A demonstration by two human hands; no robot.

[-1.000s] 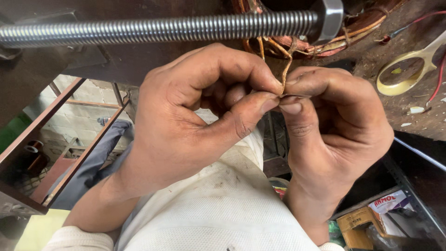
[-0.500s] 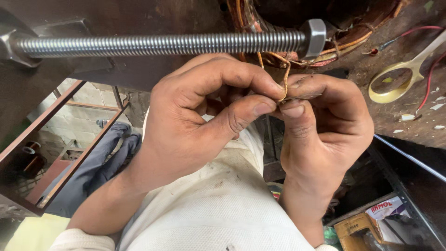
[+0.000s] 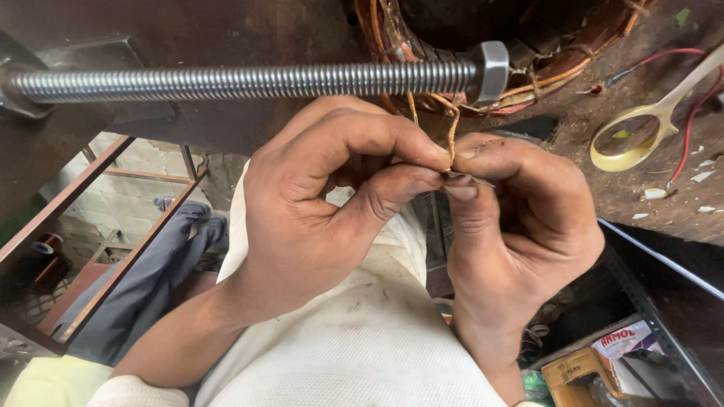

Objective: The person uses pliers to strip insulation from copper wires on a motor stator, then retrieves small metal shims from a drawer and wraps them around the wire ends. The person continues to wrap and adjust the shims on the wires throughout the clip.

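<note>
Wire (image 3: 452, 139) is the item in hand: thin, copper-coloured, bare-looking, slightly kinked along its short visible run. It drops from the winding (image 3: 528, 83) at the far side and ends between your two hands, just below the threaded rod (image 3: 249, 81).

Your left hand (image 3: 324, 211) is curled, thumb and forefinger pressed together on the wire's lower end. Your right hand (image 3: 520, 226) mirrors it, thumb and forefinger pinching the same end from the right. The fingertips of both hands touch each other at the pinch, so the wire's tip is hidden; you cannot tell from this view whether one strand or more is held. A second strand of like colour hangs just left of the first and passes behind your left forefinger.

The winding shows as a ring of reddish-brown coils tied with cord, set in a dark round housing at the far right. The rod runs left to right across the far side, bright steel, with a hex nut (image 3: 492, 71) at its right end, just beside the wire's upper part.

Right of your hands, on a rusty surface (image 3: 588, 120), lies a yellow-handled tool (image 3: 641, 136), well apart from the wire. A red lead (image 3: 690, 128) curves beside it. Your white garment (image 3: 362, 339) fills the near centre.
</note>
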